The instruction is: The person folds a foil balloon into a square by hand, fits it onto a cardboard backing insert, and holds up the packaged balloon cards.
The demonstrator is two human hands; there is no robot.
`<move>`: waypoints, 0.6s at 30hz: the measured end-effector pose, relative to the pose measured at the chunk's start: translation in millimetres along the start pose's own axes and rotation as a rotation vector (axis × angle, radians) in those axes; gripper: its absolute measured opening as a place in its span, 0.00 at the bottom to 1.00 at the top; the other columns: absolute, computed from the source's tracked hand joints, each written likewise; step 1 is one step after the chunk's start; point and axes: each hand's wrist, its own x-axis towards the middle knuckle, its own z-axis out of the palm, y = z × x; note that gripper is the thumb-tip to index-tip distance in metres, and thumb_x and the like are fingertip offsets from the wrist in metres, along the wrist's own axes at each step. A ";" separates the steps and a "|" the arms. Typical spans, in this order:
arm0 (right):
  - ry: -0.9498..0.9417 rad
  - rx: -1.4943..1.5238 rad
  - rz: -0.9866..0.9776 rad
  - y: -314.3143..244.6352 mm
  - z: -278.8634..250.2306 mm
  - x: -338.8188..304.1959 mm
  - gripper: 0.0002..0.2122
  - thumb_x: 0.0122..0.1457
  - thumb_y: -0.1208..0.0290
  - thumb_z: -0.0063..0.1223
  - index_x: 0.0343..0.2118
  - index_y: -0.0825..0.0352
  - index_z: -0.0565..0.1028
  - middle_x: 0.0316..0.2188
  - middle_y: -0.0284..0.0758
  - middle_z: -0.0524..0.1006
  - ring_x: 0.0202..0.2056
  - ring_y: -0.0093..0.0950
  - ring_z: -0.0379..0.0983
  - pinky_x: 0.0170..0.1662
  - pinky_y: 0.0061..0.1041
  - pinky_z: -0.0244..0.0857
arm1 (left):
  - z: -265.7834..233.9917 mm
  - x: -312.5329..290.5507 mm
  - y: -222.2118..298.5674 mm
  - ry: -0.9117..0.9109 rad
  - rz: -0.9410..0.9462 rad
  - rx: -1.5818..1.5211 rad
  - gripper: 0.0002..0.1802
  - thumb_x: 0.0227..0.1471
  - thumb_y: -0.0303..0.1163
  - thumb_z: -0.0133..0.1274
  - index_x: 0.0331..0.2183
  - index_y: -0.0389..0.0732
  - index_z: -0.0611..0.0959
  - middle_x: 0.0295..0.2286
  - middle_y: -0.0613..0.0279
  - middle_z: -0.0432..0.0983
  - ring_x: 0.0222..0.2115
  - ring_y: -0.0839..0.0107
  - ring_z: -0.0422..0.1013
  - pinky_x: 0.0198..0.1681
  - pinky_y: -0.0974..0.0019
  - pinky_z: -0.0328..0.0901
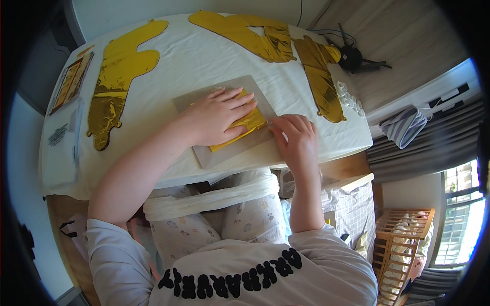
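A gold foil balloon (pixel 251 122), folded into a flat packet, lies on a grey, translucent-looking sheet or bag (pixel 209 159) near the table's front edge. Pressing down across the packet is my left hand (pixel 222 116), flat with its fingers stretched out; it covers much of the foil. At the packet's right corner my right hand (pixel 295 135) is closed, thumb and fingertips pinched together by the sheet's edge. What sits between those fingertips is too small to tell.
Flat gold foil balloons lie at the left (pixel 115 76), the back (pixel 245 33) and the right (pixel 321 81) of the white-covered table (pixel 168 102). Several small clear rings (pixel 348 99) sit at the right edge, near a black stand (pixel 352 57). Clear plastic packets (pixel 64 140) lie far left.
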 end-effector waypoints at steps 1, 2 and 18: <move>0.000 0.000 -0.001 3.6 -1.2 0.3 0.07 0.50 0.75 0.66 0.33 0.63 0.82 0.35 0.32 0.80 0.42 0.36 0.76 0.47 0.36 0.67 | 1.5 0.3 -0.3 0.001 -0.001 0.000 0.36 0.67 0.51 0.42 0.68 0.42 0.60 0.68 0.57 0.53 0.70 0.56 0.46 0.72 0.52 0.43; 0.000 0.012 -0.080 7.4 -2.2 0.4 0.07 0.49 0.76 0.65 0.33 0.63 0.82 0.35 0.31 0.81 0.41 0.35 0.77 0.46 0.36 0.68 | 4.5 0.0 -1.1 0.029 0.010 0.027 0.36 0.66 0.53 0.42 0.67 0.43 0.62 0.68 0.58 0.53 0.70 0.56 0.47 0.72 0.52 0.44; -0.196 0.226 -0.047 21.9 -31.1 -46.8 0.14 0.56 0.69 0.64 0.46 0.63 0.81 0.51 0.37 0.80 0.55 0.38 0.74 0.62 0.42 0.64 | -3.8 -0.4 8.5 -0.039 0.018 0.128 0.52 0.56 0.73 0.41 0.70 0.49 0.55 0.70 0.58 0.46 0.71 0.55 0.41 0.72 0.50 0.40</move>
